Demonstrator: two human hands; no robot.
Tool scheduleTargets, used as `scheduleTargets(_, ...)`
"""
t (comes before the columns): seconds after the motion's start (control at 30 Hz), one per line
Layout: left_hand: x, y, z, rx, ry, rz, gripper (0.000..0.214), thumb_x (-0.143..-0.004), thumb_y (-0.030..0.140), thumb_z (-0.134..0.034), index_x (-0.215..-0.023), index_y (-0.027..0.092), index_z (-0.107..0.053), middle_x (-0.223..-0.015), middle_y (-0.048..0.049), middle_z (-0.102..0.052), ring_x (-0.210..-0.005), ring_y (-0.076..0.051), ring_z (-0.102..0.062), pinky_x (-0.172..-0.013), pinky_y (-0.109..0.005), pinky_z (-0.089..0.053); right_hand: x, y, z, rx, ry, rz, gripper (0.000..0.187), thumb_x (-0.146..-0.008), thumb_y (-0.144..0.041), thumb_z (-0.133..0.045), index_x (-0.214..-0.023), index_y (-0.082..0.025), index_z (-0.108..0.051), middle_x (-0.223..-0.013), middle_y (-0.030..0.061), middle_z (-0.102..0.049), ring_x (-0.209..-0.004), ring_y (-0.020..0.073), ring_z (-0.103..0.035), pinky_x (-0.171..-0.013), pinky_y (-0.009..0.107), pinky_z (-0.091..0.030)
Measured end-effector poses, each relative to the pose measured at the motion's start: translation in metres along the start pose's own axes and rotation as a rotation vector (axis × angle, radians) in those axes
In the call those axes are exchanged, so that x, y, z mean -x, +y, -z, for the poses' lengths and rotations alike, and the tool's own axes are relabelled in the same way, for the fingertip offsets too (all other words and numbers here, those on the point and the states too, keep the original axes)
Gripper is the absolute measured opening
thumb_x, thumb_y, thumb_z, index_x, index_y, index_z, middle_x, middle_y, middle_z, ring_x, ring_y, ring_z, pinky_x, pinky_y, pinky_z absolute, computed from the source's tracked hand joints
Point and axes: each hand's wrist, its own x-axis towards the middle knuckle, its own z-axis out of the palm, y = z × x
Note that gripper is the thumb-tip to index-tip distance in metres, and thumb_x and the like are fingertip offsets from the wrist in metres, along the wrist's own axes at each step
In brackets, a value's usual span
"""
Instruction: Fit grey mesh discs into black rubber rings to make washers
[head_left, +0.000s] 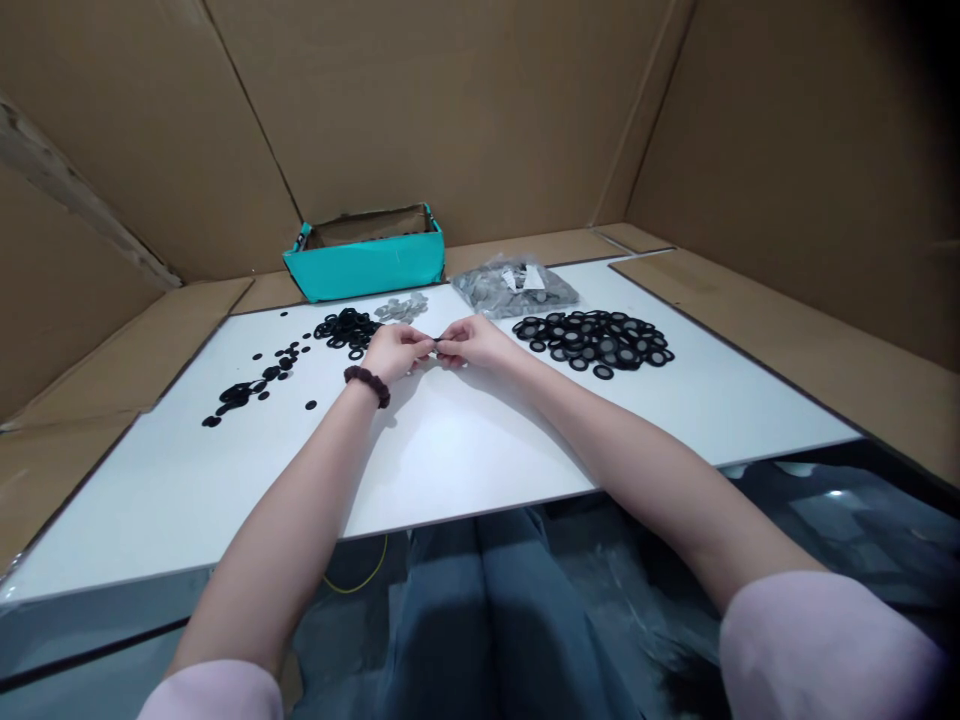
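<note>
My left hand and my right hand meet above the middle of the white table, fingertips pinched together. Between them they grip a small black ring, mostly hidden by the fingers. A pile of black rings lies just left of my left hand. Behind the hands is a small heap of grey discs. To the right of my right hand spreads a larger pile of black rings with grey centres.
Loose black discs are scattered on the left of the white table. At the back stand a teal box and a clear plastic bag filled with grey pieces. Cardboard walls surround the table.
</note>
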Motion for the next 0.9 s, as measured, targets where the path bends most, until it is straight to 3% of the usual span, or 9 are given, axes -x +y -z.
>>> scheduleTargets(0.13, 0.004, 0.004, 0.003, 0.100, -0.029, 0.088, 0.007, -0.074, 0.014, -0.066, -0.067, 0.011, -0.066, -0.060, -0.0036, -0.065, -0.055, -0.010, -0.058, -0.057, -0.023, -0.048, 0.002, -0.003, 0.000, -0.009, 0.037, 0.013, 0.017, -0.074, -0.003, -0.068, -0.060, -0.009, -0.063, -0.048, 0.0022, -0.063, -0.041, 0.0082, -0.055, -0.043, 0.016, -0.046)
scheduleTargets(0.27, 0.005, 0.005, -0.004, 0.188, 0.007, 0.080, 0.004, -0.075, 0.012, -0.064, -0.072, 0.010, -0.066, -0.062, -0.0037, -0.066, -0.058, -0.011, -0.062, -0.061, -0.024, -0.051, 0.006, -0.005, -0.005, -0.165, 0.076, -0.070, 0.019, -0.078, -0.002, -0.065, -0.061, -0.009, -0.063, -0.048, 0.0025, -0.062, -0.040, 0.0079, -0.055, -0.044, 0.016, -0.048)
scheduleTargets(0.4, -0.001, 0.000, -0.010, 0.167, 0.084, 0.002, 0.013, -0.078, 0.009, -0.058, -0.083, 0.008, -0.070, -0.064, -0.0036, -0.067, -0.055, -0.010, -0.060, -0.061, -0.025, -0.051, 0.009, -0.007, -0.010, -0.341, 0.077, -0.176, 0.022, -0.084, -0.001, -0.059, -0.064, -0.008, -0.062, -0.055, 0.0062, -0.065, -0.048, 0.0096, -0.062, -0.053, 0.017, -0.055)
scheduleTargets(0.53, -0.010, -0.009, -0.009, 0.057, 0.076, -0.143, 0.021, -0.078, 0.012, -0.055, -0.088, 0.011, -0.073, -0.075, -0.0052, -0.071, -0.060, -0.011, -0.061, -0.066, -0.025, -0.051, 0.010, -0.010, -0.008, -0.389, -0.006, -0.253, 0.021, -0.084, 0.001, -0.059, -0.066, -0.009, -0.059, -0.062, 0.0089, -0.068, -0.055, 0.0114, -0.066, -0.059, 0.019, -0.057)
scheduleTargets(0.73, -0.005, -0.007, -0.005, -0.267, 0.135, -0.338, 0.022, -0.075, 0.014, -0.056, -0.088, 0.015, -0.074, -0.084, -0.0058, -0.073, -0.078, -0.017, -0.065, -0.080, -0.028, -0.050, 0.007, -0.008, -0.002, -0.220, -0.040, -0.200, 0.015, -0.082, -0.008, -0.066, -0.071, -0.011, -0.057, -0.060, 0.0067, -0.068, -0.053, 0.0119, -0.065, -0.055, 0.021, -0.056)
scheduleTargets(0.9, 0.001, -0.002, -0.005, -0.380, 0.091, -0.456, 0.020, -0.076, 0.015, -0.055, -0.081, 0.017, -0.074, -0.087, -0.0056, -0.074, -0.083, -0.018, -0.065, -0.085, -0.030, -0.049, 0.003, -0.003, -0.001, -0.009, -0.024, -0.058, 0.026, -0.074, -0.008, -0.073, -0.055, -0.011, -0.056, -0.047, 0.0005, -0.060, -0.041, 0.0067, -0.054, -0.046, 0.016, -0.047)
